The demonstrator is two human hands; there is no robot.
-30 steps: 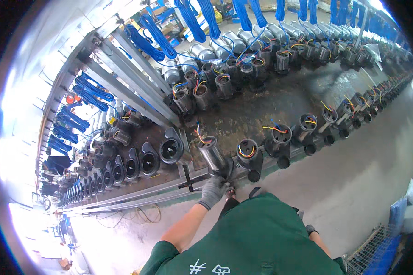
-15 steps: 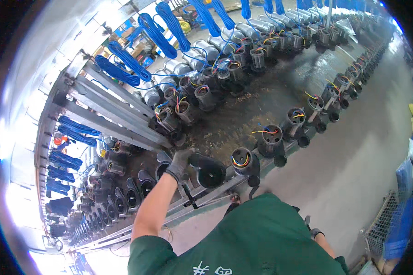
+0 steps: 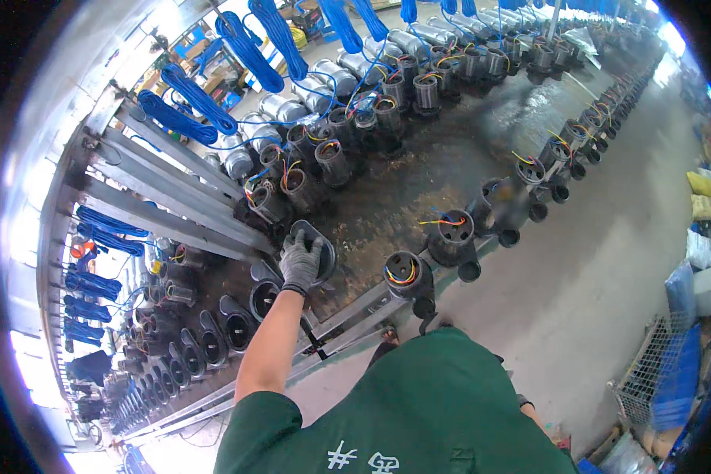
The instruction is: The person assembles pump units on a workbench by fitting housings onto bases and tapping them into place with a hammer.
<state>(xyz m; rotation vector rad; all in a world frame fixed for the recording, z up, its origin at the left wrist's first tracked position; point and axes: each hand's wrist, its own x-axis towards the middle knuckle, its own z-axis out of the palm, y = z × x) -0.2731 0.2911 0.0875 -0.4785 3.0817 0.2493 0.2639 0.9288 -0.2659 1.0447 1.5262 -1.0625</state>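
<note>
My left hand (image 3: 300, 262), in a grey knit glove, grips the near-left rim of a black round casing (image 3: 322, 251) with a side spout. The casing's open hollow faces up, and it rests on or just above the dark bench; I cannot tell which. A similar black casing (image 3: 264, 299) sits right beside my wrist. Nearest on the right is a black motor housing (image 3: 405, 274) with coloured wires curled in its top. Low at the right, my right hand (image 3: 524, 401) shows only as a sliver of glove past my green shirt; its fingers are hidden.
Wired housings (image 3: 453, 237) line the bench's front edge toward the far right. Behind stand more housings and silver motor bodies (image 3: 314, 92), under hanging blue cable coils (image 3: 249, 51). Metal beams (image 3: 183, 213) cross at left. A wire cage (image 3: 646, 370) stands on the floor at right.
My left hand has carried the black casing away from the front edge, farther back and left over the bench. My right hand has sunk mostly out of sight behind my body. The view has shifted slightly.
</note>
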